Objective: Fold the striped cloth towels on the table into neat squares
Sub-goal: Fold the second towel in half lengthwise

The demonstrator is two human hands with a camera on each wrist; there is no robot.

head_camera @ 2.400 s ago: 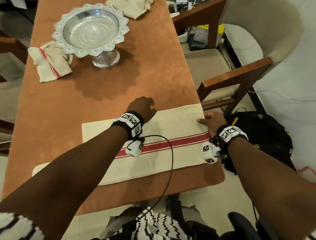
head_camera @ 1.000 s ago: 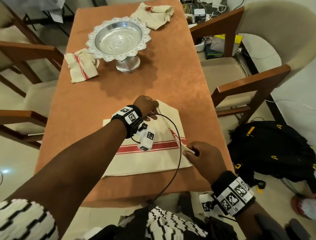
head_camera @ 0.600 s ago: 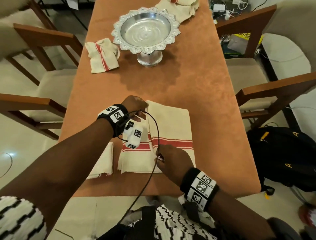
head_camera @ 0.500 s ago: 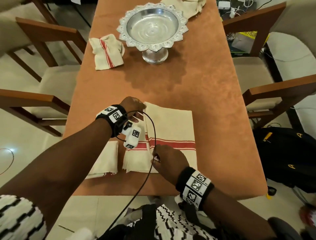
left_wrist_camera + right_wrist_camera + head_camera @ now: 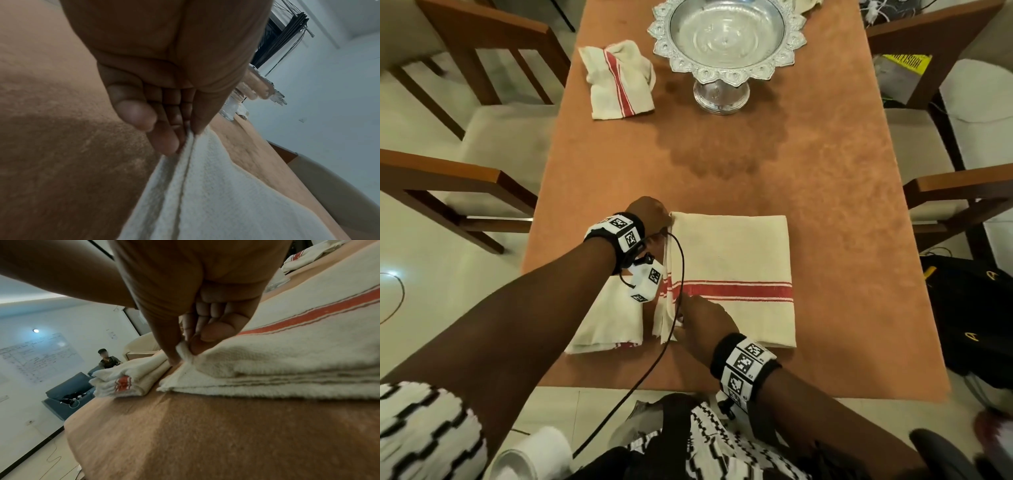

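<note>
A cream towel with a red stripe (image 5: 736, 274) lies folded in half on the orange table (image 5: 825, 178). My left hand (image 5: 650, 214) pinches its far left corner (image 5: 190, 138) between thumb and fingers. At the near left edge my right hand (image 5: 698, 311) pinches the top layer (image 5: 185, 350). A folded towel (image 5: 609, 320) lies just left of it, also seen in the right wrist view (image 5: 127, 378). A crumpled striped towel (image 5: 619, 80) sits far left.
A silver pedestal bowl (image 5: 726, 37) stands at the far middle of the table. Wooden chairs flank both sides (image 5: 465, 102) (image 5: 959, 185). A black bag (image 5: 976, 308) lies on the floor at right. A black cable (image 5: 674, 274) crosses the towel's left edge. A person sits far off (image 5: 107, 360).
The long towel was folded in half from right to left by my right hand, which now holds the near left edge. My left hand kept its far corner.
</note>
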